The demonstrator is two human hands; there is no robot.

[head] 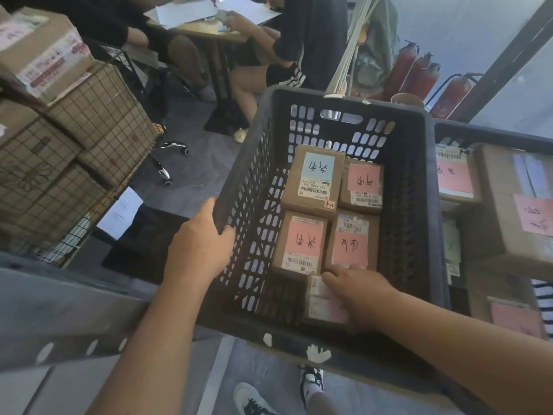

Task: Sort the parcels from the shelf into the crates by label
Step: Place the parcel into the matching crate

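The right hand (356, 290) is pressing a fifth parcel (324, 301) down into the near end of the crate (344, 100), beside four labelled parcels (329, 211). The left hand (200, 244) is gripping the crate's left rim. Sorting looks well underway; boxes (59, 115) left of the crate are perhaps still waiting.

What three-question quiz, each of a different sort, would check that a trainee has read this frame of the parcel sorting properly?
1. True or false: the left hand grips the rim of the dark crate.
2. How many parcels lying flat in that crate beyond the right hand carry a pink label? A) one B) three C) five
3. Fill in: the far-left parcel carries a ____ label.

Key
1. True.
2. B: the far-right parcel, near-left parcel and near-right parcel.
3. Blue.
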